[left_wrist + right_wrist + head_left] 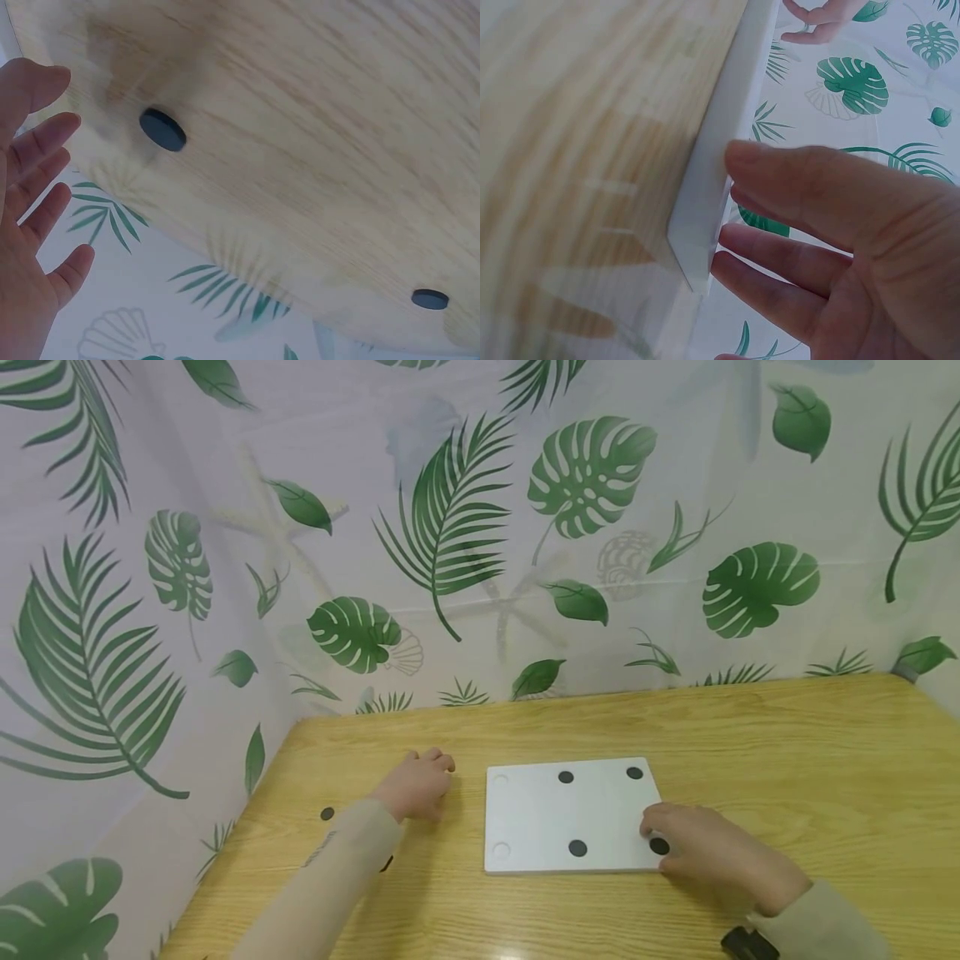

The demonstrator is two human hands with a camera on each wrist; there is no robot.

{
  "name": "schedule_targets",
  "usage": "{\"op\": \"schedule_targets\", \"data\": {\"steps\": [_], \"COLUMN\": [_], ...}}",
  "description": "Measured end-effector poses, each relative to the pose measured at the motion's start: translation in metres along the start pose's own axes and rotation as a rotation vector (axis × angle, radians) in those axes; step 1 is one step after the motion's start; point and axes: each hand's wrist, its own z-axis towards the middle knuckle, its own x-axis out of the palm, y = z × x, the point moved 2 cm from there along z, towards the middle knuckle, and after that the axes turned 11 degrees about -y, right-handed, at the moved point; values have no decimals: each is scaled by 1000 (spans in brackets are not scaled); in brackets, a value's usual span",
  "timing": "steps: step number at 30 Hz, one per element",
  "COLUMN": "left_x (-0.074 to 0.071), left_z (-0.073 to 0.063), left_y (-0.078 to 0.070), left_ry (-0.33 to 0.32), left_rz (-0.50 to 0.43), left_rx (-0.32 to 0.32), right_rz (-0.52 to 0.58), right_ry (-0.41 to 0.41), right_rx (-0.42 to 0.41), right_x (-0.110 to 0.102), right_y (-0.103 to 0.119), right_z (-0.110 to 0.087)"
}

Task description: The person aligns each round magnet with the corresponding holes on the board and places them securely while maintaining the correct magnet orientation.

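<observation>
A flat white board (540,817) lies on the table, with black discs (566,777) sitting at several spots and two bare round recesses on its left side. At its near right corner my right hand (708,847) pinches a black disc (659,846) between thumb and forefinger. The right wrist view shows that hand (855,240) at the board's edge (712,172), hiding the disc. My left hand (416,783) hovers left of the board, fingers loosely bent and holding nothing. Near it, the left wrist view shows two loose black discs (163,129) on the table.
The wood-grain table (810,760) meets a leaf-patterned cloth (465,527) at the back and left. One loose disc (327,813) lies left of the left forearm; another dark piece (387,863) is partly covered by the sleeve. A dark band (750,942) circles the right wrist.
</observation>
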Motion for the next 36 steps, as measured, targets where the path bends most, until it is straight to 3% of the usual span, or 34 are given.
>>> {"op": "schedule_targets", "data": {"steps": [9, 17, 30, 36], "left_x": [-2, 1, 10, 10], "left_z": [-14, -18, -20, -21], "left_y": [13, 21, 19, 19], "left_ry": [-19, -17, -9, -3], "left_rz": [-46, -32, 12, -4], "left_rx": [-51, -61, -49, -73], "right_rz": [-6, -3, 3, 5], "right_ry": [5, 11, 12, 14], "right_rx": [0, 9, 14, 27], "right_x": [-2, -2, 1, 1], "right_y": [0, 0, -1, 0], "right_z": [0, 0, 1, 1]}}
